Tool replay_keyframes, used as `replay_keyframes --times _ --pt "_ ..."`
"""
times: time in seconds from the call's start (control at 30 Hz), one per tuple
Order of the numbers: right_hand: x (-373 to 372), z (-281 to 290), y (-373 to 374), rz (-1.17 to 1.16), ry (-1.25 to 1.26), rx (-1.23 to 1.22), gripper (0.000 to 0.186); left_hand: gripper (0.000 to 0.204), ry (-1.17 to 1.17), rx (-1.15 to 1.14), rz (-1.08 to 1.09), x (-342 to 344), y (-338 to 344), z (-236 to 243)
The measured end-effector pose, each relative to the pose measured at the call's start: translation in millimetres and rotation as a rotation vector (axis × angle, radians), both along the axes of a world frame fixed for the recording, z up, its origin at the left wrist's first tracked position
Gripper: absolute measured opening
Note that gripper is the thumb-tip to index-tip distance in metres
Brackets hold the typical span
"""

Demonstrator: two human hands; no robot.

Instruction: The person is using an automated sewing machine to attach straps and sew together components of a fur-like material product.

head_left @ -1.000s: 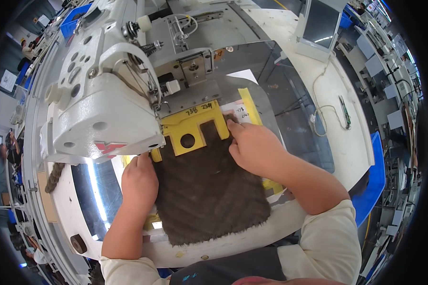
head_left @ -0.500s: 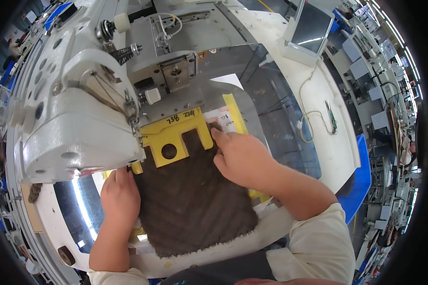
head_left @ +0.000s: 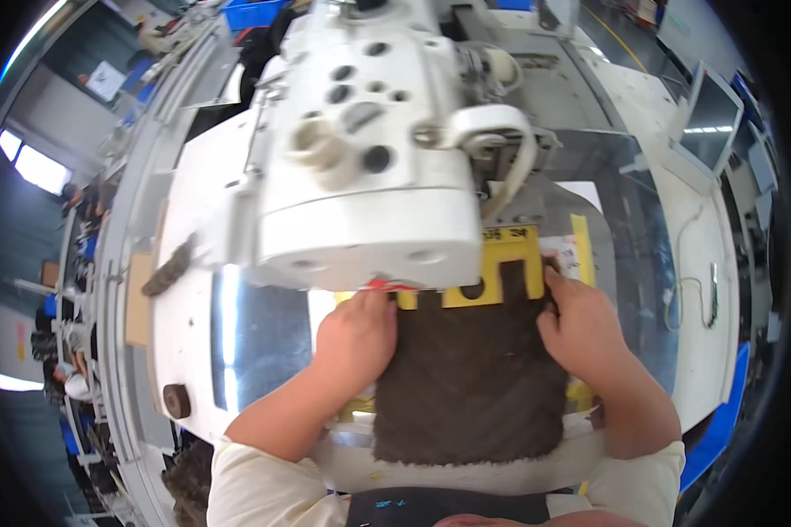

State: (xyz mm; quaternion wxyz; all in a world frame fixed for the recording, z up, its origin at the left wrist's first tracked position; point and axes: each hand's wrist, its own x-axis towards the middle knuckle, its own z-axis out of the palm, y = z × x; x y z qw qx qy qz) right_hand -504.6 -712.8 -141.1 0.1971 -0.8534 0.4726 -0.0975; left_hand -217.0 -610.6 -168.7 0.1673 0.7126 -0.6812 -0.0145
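A dark brown, furry piece of fabric [head_left: 470,386] lies on the sewing machine's bed, its far edge under a yellow cut-out template [head_left: 523,255] with a round hole. My left hand [head_left: 359,338] is closed at the fabric's far left corner, with its fingertips partly hidden below the machine head. At the far right corner, beside the template, my right hand [head_left: 586,327] pinches the fabric between thumb and fingers. The large white sewing machine head [head_left: 369,211] hangs over the template's left part and hides the needle area.
On the right of the white table stand a small screen [head_left: 707,123] and green-handled thread snips [head_left: 714,288] beside a cord. A blue bin [head_left: 721,426] sits at the right edge. To the left lie a brown fuzzy strip [head_left: 169,270] and a round brown object [head_left: 177,401].
The view has swung left, so the machine, fabric and hands appear farther right, and the machine head now covers more of the template. Both hands remain at the fabric's far corners.
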Motion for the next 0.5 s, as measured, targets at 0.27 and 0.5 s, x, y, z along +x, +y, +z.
replay_keyframes --times 0.27,0.5 --pt "5.0 -5.8 2.5 -0.032 -0.022 -0.054 0.043 0.034 -0.117 0.018 0.029 1.2 13.1 3.2" --pt "13.6 -4.3 3.1 -0.045 0.011 -0.053 0.043 0.032 -0.116 0.042 0.041 4.3 12.8 9.1"
